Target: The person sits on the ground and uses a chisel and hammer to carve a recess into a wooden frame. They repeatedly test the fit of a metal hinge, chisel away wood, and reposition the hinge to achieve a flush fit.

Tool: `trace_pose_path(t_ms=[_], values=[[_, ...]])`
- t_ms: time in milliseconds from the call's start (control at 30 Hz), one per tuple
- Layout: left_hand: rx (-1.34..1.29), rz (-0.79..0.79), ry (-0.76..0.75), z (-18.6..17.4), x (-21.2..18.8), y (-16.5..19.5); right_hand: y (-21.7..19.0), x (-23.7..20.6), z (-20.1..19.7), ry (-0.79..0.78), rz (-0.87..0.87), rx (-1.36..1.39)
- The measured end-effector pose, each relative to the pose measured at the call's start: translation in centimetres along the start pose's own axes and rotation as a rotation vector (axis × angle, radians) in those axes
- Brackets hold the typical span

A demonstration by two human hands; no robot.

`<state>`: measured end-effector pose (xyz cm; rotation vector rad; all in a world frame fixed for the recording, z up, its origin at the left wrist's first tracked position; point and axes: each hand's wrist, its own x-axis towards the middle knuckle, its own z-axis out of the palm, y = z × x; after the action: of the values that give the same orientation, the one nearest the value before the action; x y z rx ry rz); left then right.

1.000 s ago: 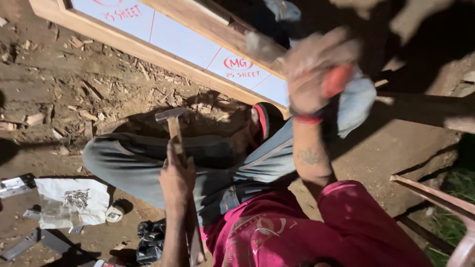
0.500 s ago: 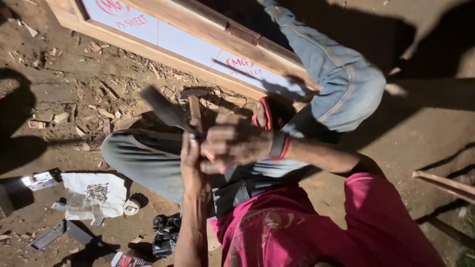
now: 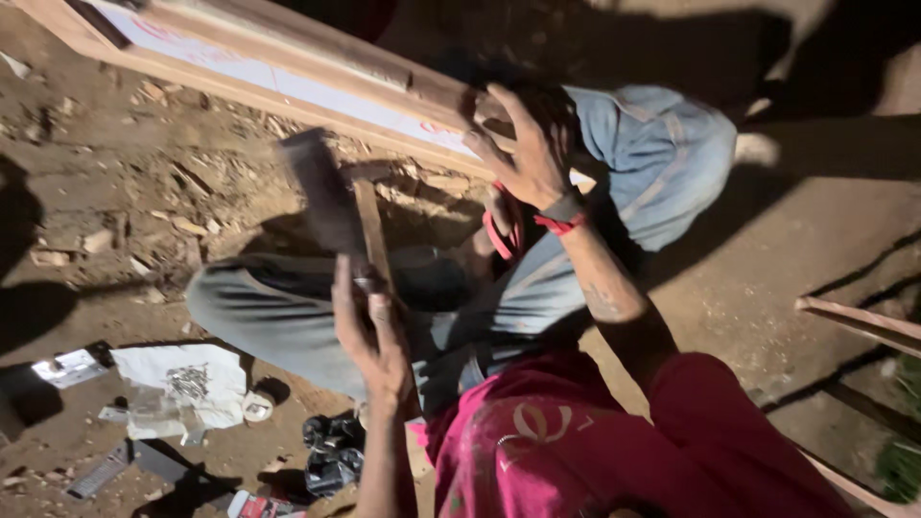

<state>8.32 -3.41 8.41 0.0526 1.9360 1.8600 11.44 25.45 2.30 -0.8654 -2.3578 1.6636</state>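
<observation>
— What's lying at the far left?

— A flat silvery packet [image 3: 67, 367] on the dirt floor [image 3: 106, 206], then a white sheet [image 3: 192, 382] with a heap of small nails [image 3: 190, 381] on it. Just right of the sheet sits a small roll of tape [image 3: 256, 408], and lower down a dark bundle [image 3: 333, 453] (too dim to say what it is).

— And the hammer?

— The hammer [image 3: 331, 206] is up in the air, left of centre, over the person's grey trouser leg [image 3: 278, 307]. Its dark head tilts up to the left; the wooden handle runs down into the left hand [image 3: 374, 341].

— How does that hand hold it?

— Fingers [image 3: 347, 297] wrapped tight round the handle, thumb along it.

— The other hand?

— The right hand [image 3: 528, 153] is raised further right, palm away from the camera, fingers [image 3: 489, 129] spread and bent, holding nothing that I can make out. A red band [image 3: 561, 225] sits at its wrist. It hovers before the wooden frame [image 3: 317, 53] with a white panel [image 3: 288, 82], which slants across the top.

— Anything more to the right?

— A bent knee in blue jeans [image 3: 662, 163], the red shirt [image 3: 595, 451] below, and a wooden slat [image 3: 859, 321] at the right edge.
</observation>
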Motion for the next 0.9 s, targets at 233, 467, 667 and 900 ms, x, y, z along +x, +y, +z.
trace_pose_path(t_ms=[233, 467, 667, 900], values=[[0.323, -0.029, -0.227, 0.1, 0.9, -2.1, -1.8, 0.1, 1.4, 0.080, -0.124, -0.277], [0.282, 0.142, -0.228, 1.3, 2.6, -2.2, -3.6, 0.5, 4.1, 0.269, -0.136, -0.831], [0.240, 0.041, -0.206, 1.8, 3.2, -2.3, -4.0, 0.7, 3.8, 0.237, -0.123, -0.847], [0.186, -0.042, -0.207, 1.2, 3.6, -2.0, -4.1, 1.1, 4.0, 0.135, -0.175, -0.224]])
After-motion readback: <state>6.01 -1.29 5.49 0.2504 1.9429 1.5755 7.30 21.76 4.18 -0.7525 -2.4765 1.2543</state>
